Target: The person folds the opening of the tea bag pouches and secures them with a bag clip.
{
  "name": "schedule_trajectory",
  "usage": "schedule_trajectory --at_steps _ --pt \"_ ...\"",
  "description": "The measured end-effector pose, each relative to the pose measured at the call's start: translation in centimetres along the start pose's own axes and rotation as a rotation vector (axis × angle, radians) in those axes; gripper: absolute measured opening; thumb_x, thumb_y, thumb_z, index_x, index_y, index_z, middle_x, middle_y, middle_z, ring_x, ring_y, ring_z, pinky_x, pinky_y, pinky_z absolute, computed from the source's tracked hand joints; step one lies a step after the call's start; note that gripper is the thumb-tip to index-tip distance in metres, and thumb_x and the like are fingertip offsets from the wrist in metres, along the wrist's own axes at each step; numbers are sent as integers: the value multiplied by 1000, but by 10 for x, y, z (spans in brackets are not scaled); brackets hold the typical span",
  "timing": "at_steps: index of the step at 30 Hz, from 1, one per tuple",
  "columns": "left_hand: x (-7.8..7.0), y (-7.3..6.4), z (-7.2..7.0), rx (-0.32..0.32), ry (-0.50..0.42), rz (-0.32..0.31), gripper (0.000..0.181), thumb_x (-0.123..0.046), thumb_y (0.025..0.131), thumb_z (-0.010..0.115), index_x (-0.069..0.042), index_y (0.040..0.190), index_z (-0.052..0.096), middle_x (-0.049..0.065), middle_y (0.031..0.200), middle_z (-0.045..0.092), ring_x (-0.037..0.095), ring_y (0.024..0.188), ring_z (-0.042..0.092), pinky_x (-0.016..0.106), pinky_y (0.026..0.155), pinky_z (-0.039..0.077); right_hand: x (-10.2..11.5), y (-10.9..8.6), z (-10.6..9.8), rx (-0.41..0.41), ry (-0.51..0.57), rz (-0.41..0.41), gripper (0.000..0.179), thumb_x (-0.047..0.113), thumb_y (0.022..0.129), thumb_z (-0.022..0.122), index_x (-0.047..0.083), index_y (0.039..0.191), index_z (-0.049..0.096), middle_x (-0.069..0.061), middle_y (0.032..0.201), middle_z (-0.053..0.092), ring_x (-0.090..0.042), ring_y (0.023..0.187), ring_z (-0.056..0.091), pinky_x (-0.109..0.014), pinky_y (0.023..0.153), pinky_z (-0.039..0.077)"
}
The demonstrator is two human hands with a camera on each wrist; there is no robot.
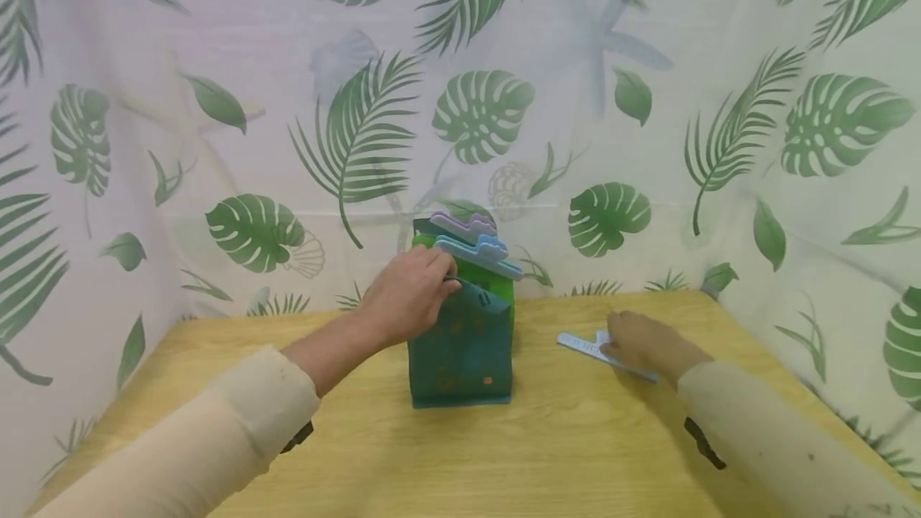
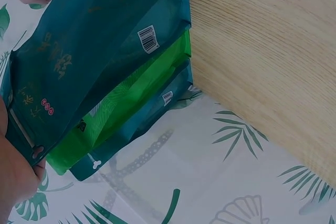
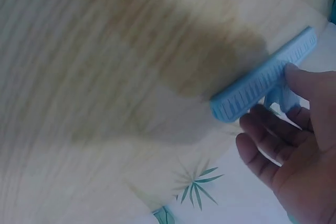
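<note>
A dark teal pouch bag (image 1: 460, 354) stands upright on the table, and my left hand (image 1: 406, 298) pinches its top edge at the left corner. Right behind it are a bright green bag (image 2: 136, 93) and another teal bag (image 2: 144, 121). A light blue bag clip (image 1: 478, 256) lies across the top of the green bag, with a purple clip (image 1: 453, 224) on the rearmost one. Off to the right, my right hand (image 1: 640, 342) holds another pale blue bag clip (image 3: 262, 77) between thumb and fingers, close over the table.
The wood-grain table (image 1: 547, 454) is light yellow. A white curtain (image 1: 547, 142) printed with green leaves hangs behind it and along both sides, close beyond the bags.
</note>
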State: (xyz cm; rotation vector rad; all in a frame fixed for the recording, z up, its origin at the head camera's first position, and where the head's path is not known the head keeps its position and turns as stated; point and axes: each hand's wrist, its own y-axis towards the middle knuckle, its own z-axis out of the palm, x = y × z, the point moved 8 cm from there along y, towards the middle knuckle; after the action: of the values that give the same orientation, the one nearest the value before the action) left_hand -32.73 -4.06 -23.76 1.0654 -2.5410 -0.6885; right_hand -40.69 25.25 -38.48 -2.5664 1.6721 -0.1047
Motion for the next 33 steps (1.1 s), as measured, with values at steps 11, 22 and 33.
schedule_trajectory --at_steps 11,22,33 --pt "0 0 -1 -6 5 9 12 -19 99 64 -8 100 62 3 90 60 19 77 51 31 67 45 19 1 -22 -15 66 -114 38 18 95 67 -13 115 56 -26 106 67 -42 99 66 -50 87 54" --pt "-2 0 -3 -17 1 19 12 -19 99 64 -7 100 62 3 91 61 19 76 51 30 67 44 52 -9 -87 -83 114 -296 20 25 93 71 6 87 71 3 72 59 -8 62 47 -29 60 42" --pt "-2 1 -4 -32 -10 26 11 -17 98 65 -7 100 62 3 91 62 19 77 52 31 68 46 79 -28 -147 -324 106 -402 18 22 89 76 8 97 71 6 84 64 -8 69 50 -33 68 46"
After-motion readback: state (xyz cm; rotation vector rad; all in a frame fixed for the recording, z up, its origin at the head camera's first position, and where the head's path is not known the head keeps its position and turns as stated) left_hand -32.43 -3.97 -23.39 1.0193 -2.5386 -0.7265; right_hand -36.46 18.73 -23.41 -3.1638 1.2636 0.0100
